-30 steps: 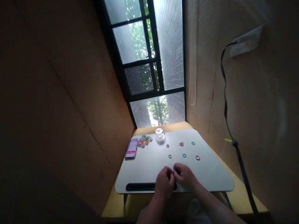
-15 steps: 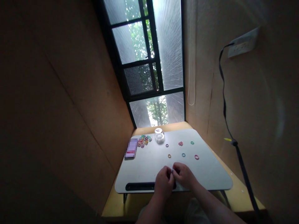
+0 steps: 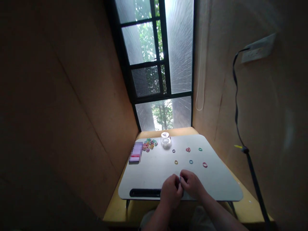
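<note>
My left hand (image 3: 170, 191) and my right hand (image 3: 191, 184) meet at the near edge of a white lap table (image 3: 216, 183). Both have their fingers pinched together on something tiny between them that I cannot make out. Small coloured rings lie singly on the table beyond my hands: a yellow ring (image 3: 176, 162), a blue ring (image 3: 191, 162), a pink ring (image 3: 204, 165), a red ring (image 3: 188, 149), a green ring (image 3: 200, 149) and a purple ring (image 3: 173, 150). A pile of coloured rings (image 3: 149, 145) sits at the far left.
A small clear jar (image 3: 166, 141) stands at the table's far edge beside the pile. A purple box (image 3: 136, 153) lies at the left. A dark slot (image 3: 144, 192) runs along the near edge. Brown walls close in both sides; a black cable (image 3: 237, 106) hangs on the right; a window is ahead.
My hands have stayed together at the near edge, drawn slightly closer to me. The view has shifted a little; the rings, jar and box have not moved.
</note>
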